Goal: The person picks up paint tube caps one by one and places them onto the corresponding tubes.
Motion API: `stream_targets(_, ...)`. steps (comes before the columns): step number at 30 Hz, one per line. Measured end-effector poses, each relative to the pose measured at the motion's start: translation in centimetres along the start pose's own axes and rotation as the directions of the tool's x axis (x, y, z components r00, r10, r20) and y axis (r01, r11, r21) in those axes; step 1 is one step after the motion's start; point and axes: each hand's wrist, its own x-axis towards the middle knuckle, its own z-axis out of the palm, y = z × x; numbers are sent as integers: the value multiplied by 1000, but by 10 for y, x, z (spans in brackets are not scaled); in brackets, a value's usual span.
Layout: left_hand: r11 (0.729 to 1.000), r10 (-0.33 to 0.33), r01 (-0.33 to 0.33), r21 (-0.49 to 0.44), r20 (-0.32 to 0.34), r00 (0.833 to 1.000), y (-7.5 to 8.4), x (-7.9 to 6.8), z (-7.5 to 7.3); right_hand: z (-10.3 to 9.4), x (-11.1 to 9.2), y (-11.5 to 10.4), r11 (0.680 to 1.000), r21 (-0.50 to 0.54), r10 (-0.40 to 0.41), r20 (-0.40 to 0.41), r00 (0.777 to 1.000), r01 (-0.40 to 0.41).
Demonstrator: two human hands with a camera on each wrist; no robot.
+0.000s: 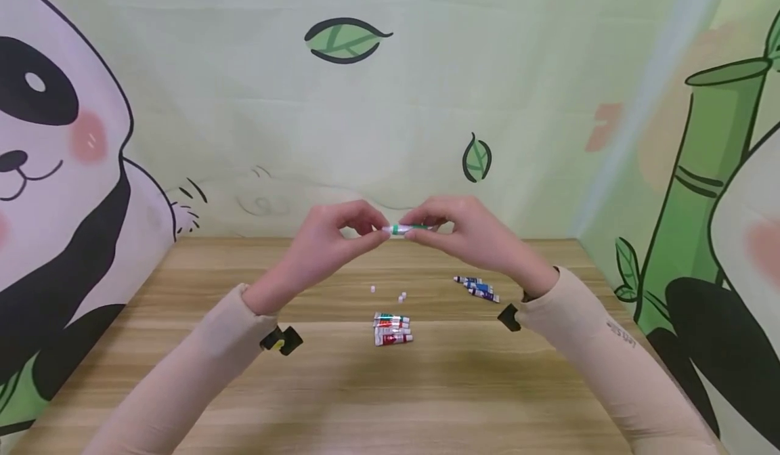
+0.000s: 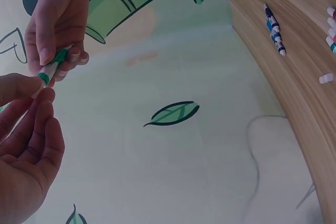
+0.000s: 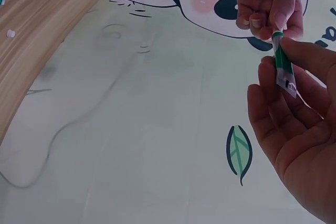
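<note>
A small green tube (image 1: 407, 229) with a white end is held level in the air above the wooden table (image 1: 183, 374). My left hand (image 1: 379, 233) pinches its white end between thumb and fingertips. My right hand (image 1: 417, 233) grips the green body from the other side. In the left wrist view the tube (image 2: 53, 66) runs from my left hand (image 2: 41, 88) up into the right hand (image 2: 55, 30). Seen from the right wrist, the tube (image 3: 283, 67) lies across my right hand's fingers (image 3: 294, 103), with the left hand (image 3: 268, 9) at its top end.
A row of several tubes (image 1: 392, 330) lies on the table below the hands, and a few blue tubes (image 1: 477, 288) lie further right. Small white caps (image 1: 402, 297) are scattered between them. Printed panda and bamboo walls close in the table on three sides.
</note>
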Motion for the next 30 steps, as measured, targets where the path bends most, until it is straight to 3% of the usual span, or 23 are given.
stream_targets(11,1000,-1,0,-21,-38,999,-6,-3,4,12,-7,6,986,124,120,-36,992,-115)
stream_targets(18,998,-28,24,-50,-64,998,-4,-3,4,18,-7,9,965,232,141,-59,988,-124)
stream_targets(21,998,-48,45,-48,-68,997,-4,-4,4,21,-7,9,971,222,113,-91,989,-91)
stream_targets(25,995,-90,87,-54,-55,994,-5,-5,5,26,-8,11,993,114,8,-158,987,11)
stream_targets(30,986,-146,143,-84,-31,989,-7,-6,5,31,-8,14,994,64,-74,-203,976,89)
